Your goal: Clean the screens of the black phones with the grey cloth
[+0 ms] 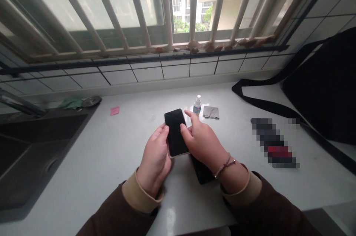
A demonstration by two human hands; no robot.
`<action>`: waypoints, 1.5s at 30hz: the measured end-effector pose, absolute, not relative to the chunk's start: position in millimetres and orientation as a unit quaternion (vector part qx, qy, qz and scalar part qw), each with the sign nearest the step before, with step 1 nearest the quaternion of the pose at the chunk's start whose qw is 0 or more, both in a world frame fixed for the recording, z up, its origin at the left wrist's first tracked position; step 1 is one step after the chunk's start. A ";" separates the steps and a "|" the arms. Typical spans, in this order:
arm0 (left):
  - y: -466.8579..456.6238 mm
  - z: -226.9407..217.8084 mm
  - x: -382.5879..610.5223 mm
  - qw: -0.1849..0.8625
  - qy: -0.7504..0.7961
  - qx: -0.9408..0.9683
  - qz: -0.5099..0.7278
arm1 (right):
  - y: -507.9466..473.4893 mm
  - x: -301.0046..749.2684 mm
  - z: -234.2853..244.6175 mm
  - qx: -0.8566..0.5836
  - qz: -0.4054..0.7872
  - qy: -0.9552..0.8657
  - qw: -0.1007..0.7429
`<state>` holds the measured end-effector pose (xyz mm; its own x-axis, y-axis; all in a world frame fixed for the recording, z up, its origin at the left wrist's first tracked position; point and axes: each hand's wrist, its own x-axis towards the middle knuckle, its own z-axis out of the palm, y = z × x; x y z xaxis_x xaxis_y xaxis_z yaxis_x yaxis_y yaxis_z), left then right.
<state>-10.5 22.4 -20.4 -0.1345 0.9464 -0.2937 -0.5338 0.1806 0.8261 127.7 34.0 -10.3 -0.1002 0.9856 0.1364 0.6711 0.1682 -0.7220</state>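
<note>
The left hand [155, 156] is closed around the left edge of a black flat glass-faced smartphone [175, 132], thumb lying along the side. The right hand [202, 140] steadies the right edge with thumb and fingers, its index finger stretched out past the top corner. The phone is lifted just above the pale grey countertop [116, 147], screen up and dark.

To handle it well, I think the grip should stay on the edges only, so the glass keeps free of prints.

A second dark flat slab [202, 172] lies under the right wrist. At 12 o'clock from the phone stands a small white-capped spray bottle [197, 105], and at 1 o'clock a grey square cloth [210, 112]; at 10 o'clock, a pink scrap [114, 110].
</note>
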 end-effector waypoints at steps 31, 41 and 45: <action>5.6 -12.5 -12.3 0.711 0.455 0.381 0.378 | 44.7 143.3 -19.5 -0.524 0.499 -0.479 0.496; 7.4 -11.4 -13.0 0.672 0.472 0.461 0.336 | 47.4 146.0 -17.7 -0.544 0.498 -0.496 0.459; 6.8 -12.2 -16.1 0.666 0.477 0.472 0.327 | 47.9 145.9 -16.4 -0.543 0.504 -0.489 0.462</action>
<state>-16.1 6.8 -12.2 0.3312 0.8850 -0.3272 0.0151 0.3418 0.9397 145.9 47.9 -16.4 0.0153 0.9953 -0.0952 0.0651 -0.0960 -0.9932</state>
